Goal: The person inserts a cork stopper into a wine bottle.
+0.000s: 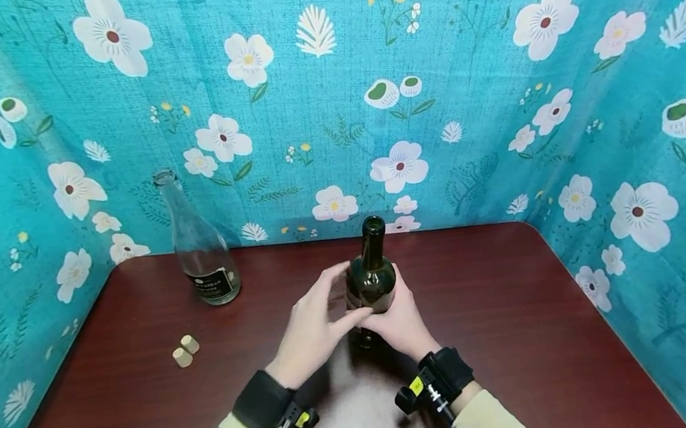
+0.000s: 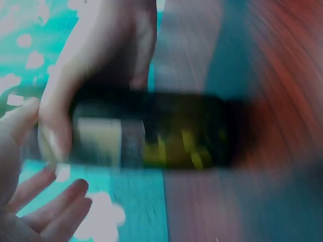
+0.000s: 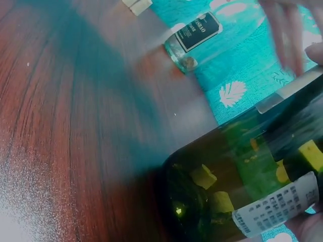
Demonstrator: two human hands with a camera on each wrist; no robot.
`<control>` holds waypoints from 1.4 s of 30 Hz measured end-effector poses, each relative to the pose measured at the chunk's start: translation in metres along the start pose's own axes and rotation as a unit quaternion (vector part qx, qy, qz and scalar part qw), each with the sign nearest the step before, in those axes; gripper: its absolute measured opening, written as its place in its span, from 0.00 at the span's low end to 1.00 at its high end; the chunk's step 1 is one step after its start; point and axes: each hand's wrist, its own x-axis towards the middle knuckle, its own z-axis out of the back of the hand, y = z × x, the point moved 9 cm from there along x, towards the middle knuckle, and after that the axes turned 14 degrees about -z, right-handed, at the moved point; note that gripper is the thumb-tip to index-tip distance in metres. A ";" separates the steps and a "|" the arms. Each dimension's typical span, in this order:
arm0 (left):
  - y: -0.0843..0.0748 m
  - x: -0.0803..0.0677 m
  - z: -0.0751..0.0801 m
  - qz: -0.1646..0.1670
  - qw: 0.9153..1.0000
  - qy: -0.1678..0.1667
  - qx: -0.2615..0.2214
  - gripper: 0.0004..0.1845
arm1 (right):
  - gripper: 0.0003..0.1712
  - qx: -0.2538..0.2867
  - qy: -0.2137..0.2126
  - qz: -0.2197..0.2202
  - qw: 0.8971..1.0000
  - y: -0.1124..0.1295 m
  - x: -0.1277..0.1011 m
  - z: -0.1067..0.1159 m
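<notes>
Dark green bottle (image 1: 372,279) stands upright mid-surface (image 1: 528,334), mouth open, no cork in. Right hand (image 1: 404,320) wraps its lower body; left hand (image 1: 314,326) has fingers spread, tips on the bottle's side, not gripping. Two corks (image 1: 185,350) lie nr the left edge, untouched; clear bottle (image 1: 200,247) at back-left corner, also uncorked. Looks early: corking not begun.

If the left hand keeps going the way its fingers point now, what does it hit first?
Most likely the dark green bottle: the left hand points its fingers right at the bottle's side, and they seem to be touching it already. The right hand grips the other side.
</notes>
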 end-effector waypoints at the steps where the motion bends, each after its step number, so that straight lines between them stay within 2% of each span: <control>1: 0.004 -0.008 0.005 -0.001 1.000 0.001 0.020 0.31 | 0.49 -0.001 0.000 -0.005 1.000 -0.001 -0.001 0.000; 5: 0.024 -0.046 0.040 0.023 0.993 -0.012 0.112 0.23 | 0.49 -0.005 -0.006 -0.021 1.000 -0.003 -0.003 0.003; 8: 0.043 -0.078 0.074 0.068 0.986 -0.042 0.146 0.24 | 0.48 -0.008 -0.015 -0.026 1.000 -0.003 -0.004 0.007; 10: 0.056 -0.099 0.099 0.107 0.978 -0.069 0.167 0.24 | 0.48 -0.008 -0.018 -0.027 0.999 -0.002 -0.004 0.009; 13: 0.076 -0.128 0.131 0.181 0.959 -0.105 0.192 0.27 | 0.48 -0.004 -0.020 -0.024 1.000 0.000 -0.004 0.011; 16: 0.095 -0.150 0.150 0.250 0.942 -0.113 0.194 0.33 | 0.48 0.003 -0.022 -0.022 1.000 0.002 -0.003 0.012; 19: 0.113 -0.165 0.158 0.293 0.933 -0.096 0.184 0.37 | 0.48 0.003 -0.022 -0.027 0.999 0.001 -0.002 0.011; 25: 0.138 -0.181 0.159 0.328 0.924 -0.045 0.192 0.35 | 0.49 -0.003 -0.016 -0.041 0.999 -0.003 -0.002 0.007; 31: 0.149 -0.186 0.164 0.318 0.920 -0.032 0.227 0.27 | 0.49 0.004 -0.012 -0.040 0.999 -0.004 -0.003 0.004; 34: 0.150 -0.190 0.168 0.322 0.917 -0.046 0.230 0.20 | 0.49 0.006 -0.004 -0.042 0.999 -0.002 -0.002 0.001; 38: 0.140 -0.191 0.174 0.324 0.914 -0.089 0.228 0.17 | 0.47 0.006 0.007 -0.041 0.999 0.015 -0.007 -0.001; 42: 0.117 -0.176 0.180 0.278 0.922 -0.134 0.235 0.18 | 0.45 0.011 0.007 -0.034 0.999 0.029 -0.012 0.000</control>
